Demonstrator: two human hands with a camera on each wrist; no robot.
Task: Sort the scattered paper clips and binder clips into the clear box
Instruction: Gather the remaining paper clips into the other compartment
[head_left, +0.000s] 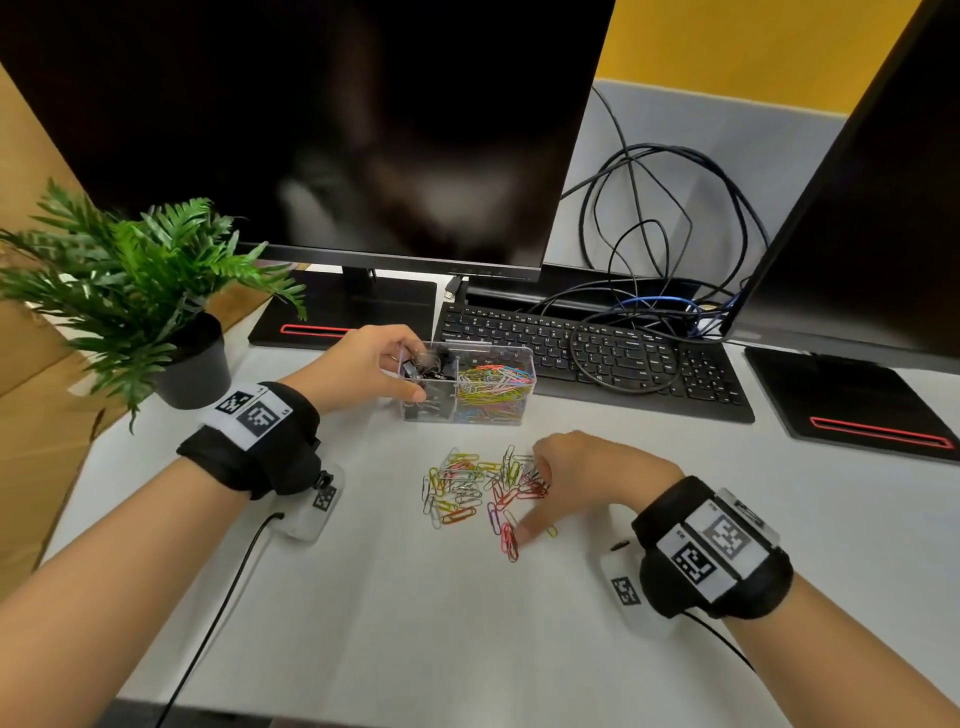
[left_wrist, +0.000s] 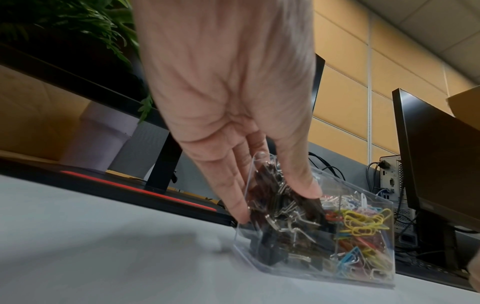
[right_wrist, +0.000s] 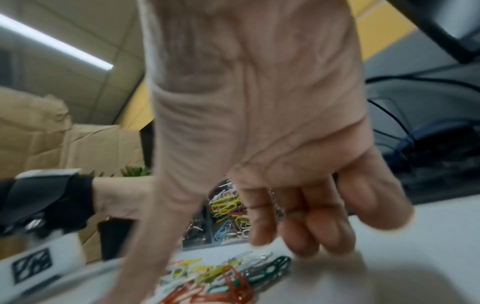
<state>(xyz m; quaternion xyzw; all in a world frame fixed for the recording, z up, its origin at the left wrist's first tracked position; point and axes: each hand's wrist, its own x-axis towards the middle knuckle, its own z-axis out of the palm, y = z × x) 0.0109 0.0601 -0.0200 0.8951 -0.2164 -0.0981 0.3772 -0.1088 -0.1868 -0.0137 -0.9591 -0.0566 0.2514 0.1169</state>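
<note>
A person's two bare forearms reach forward over a pale grey desk (head_left: 363, 597), each wrist wrapped in a black band with printed square markers. Nearest, the right hand (head_left: 582, 478) hovers low over a loose heap of coloured paper clips (head_left: 467, 486) lying on the desk. Its thumb stretches down to the desk beside a few red clips, while the other fingers (right_wrist: 306, 230) curl downward over the right edge of the heap. The wrist view is blurred, so I cannot tell whether any clip is pinched between them.

Just beyond the heap stands the clear box (head_left: 514, 410), divided into two compartments. The left compartment holds black binder clips (left_wrist: 280, 207) with silver handles; the right one holds a tangle of yellow, pink, blue and silver paper clips. The left hand (head_left: 363, 369) grips the box's left end, thumb on the near wall and fingers around the far side.

To the left, a small fern in a dark pot (head_left: 197, 371) sits by the desk edge. Behind the box lies a black keyboard (head_left: 597, 358) with looped cables draped over it. Furthest back, two dark monitors (head_left: 322, 130) stand on flat black bases with red stripes.
</note>
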